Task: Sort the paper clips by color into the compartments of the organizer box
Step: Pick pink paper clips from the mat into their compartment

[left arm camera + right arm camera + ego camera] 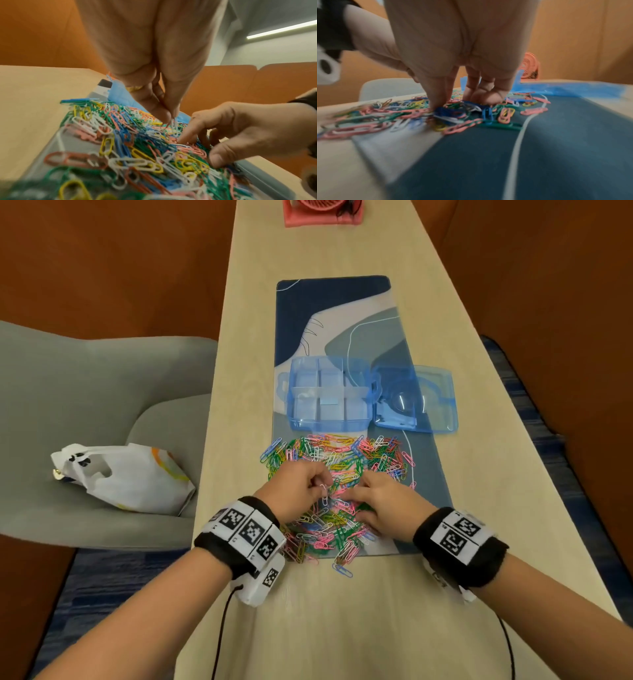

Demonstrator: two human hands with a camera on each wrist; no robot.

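Clips (337,470) heaped under and around both hands, tangled, light and slick; best pinched singly at one loop end. Box (329,398) just beyond the hands, open, compartments seemingly bare. Left hand (297,486) pinching a white clip (324,492). Right hand (380,505) spread loosely, fingertips (439,104) pressing the heap.

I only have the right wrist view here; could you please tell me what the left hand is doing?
Observer: The left hand pinches a white paper clip just above the pile.
Operator: Thank you. Has anything gone into the organizer box yet?
Observer: In the head view, the compartments of the organizer box look empty.
Operator: And where is its lid?
Observer: The lid lies open and flat beside the box, on the person's right.
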